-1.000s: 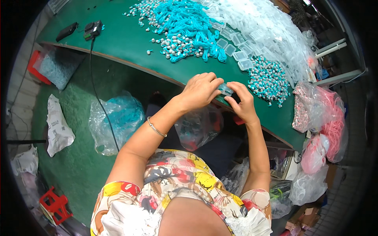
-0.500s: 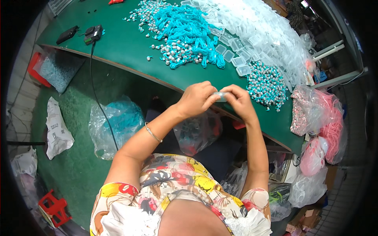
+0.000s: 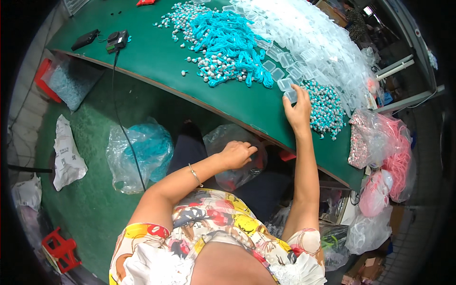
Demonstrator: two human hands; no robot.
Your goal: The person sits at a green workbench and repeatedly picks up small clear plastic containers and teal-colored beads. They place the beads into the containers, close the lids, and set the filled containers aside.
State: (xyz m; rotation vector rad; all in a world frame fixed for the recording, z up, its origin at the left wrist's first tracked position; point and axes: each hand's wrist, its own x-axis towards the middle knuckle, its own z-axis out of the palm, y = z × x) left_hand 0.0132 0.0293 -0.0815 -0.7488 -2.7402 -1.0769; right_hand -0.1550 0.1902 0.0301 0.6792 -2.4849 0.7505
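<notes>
My right hand point(image 3: 299, 110) reaches over the table's front part. Its thumb and fingertips close on a small clear plastic box point(image 3: 290, 97) at the edge of a large heap of such boxes point(image 3: 313, 42). Beside that hand lies a pile of teal-and-grey beads point(image 3: 327, 108). My left hand point(image 3: 237, 154) hangs lower, off the table, above a clear plastic bag point(image 3: 228, 179) at my lap. Its fingers are curled, and whatever they may hold is hidden. Looped teal cords with round grey beads point(image 3: 225, 35) lie farther left on the table.
The green table point(image 3: 147, 61) has its front edge between my hands. A black device with a cable point(image 3: 117, 41) and a black case point(image 3: 85, 40) lie at left. A bag of teal material point(image 3: 147, 147) is on the floor. Pink cords point(image 3: 396, 147) in bags hang at right.
My hands were together over the table edge, fingering a small clear piece. Now the left has dropped toward the bag, and the right has moved up to a plastic box.
</notes>
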